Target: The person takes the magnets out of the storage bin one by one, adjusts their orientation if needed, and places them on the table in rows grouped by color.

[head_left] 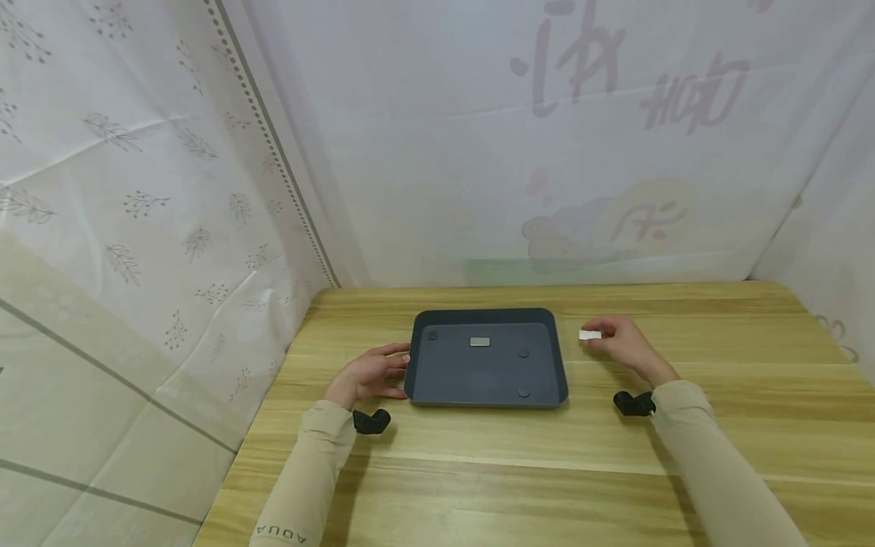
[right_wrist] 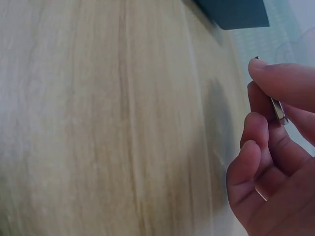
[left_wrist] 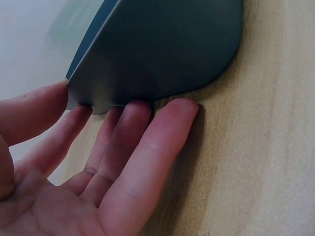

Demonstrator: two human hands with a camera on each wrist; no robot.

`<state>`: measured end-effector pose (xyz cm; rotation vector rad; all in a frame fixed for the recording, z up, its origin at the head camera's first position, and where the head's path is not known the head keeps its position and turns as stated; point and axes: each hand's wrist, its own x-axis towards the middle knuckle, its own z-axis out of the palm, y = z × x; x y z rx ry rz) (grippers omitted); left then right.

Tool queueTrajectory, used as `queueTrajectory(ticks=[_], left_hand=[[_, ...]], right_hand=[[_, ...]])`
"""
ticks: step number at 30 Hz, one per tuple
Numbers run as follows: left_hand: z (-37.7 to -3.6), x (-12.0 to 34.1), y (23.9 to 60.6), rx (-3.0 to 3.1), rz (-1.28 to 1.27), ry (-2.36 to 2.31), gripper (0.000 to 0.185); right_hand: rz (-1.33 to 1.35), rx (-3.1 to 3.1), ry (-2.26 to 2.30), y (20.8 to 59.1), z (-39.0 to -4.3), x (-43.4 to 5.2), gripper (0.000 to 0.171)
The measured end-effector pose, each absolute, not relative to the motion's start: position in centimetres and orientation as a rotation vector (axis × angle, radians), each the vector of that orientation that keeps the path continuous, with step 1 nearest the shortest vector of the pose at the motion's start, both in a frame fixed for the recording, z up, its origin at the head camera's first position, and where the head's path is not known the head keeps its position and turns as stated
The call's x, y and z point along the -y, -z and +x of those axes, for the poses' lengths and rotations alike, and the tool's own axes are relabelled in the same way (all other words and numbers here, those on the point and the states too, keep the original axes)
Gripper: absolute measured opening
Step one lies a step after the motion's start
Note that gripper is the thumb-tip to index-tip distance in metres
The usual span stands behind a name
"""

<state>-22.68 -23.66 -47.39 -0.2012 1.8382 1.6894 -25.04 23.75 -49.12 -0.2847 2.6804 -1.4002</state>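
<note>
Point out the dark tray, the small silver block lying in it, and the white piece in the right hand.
dark tray [head_left: 420, 380], head view, bare floor near its left wall.
small silver block [head_left: 480, 342], head view, its top face.
white piece [head_left: 589, 334], head view, the end sticking out of the fingers.

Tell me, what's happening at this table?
A person sits at a wooden table with a dark tray in front of them. Their left hand touches the tray's left edge, fingers fairly straight against it. Their right hand pinches a small silver rectangular piece just right of the tray. A similar piece and three small round dark things lie inside the tray.
</note>
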Motion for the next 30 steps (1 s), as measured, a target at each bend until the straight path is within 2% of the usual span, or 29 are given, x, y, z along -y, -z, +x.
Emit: queueTrajectory(ticks=[12,30], left_hand=[[-22.6,23.6,47.1,-1.851,-0.194,-1.667,0.051],[-22.7,23.6,47.2,-1.849,-0.219,-1.666,0.05]], right_hand=[[-0.302,-2.716,1.258,49.7,-25.9,-23.9,0.036],[-0.343,-2.735,1.151,50.0,-26.5,-23.6,0.032]])
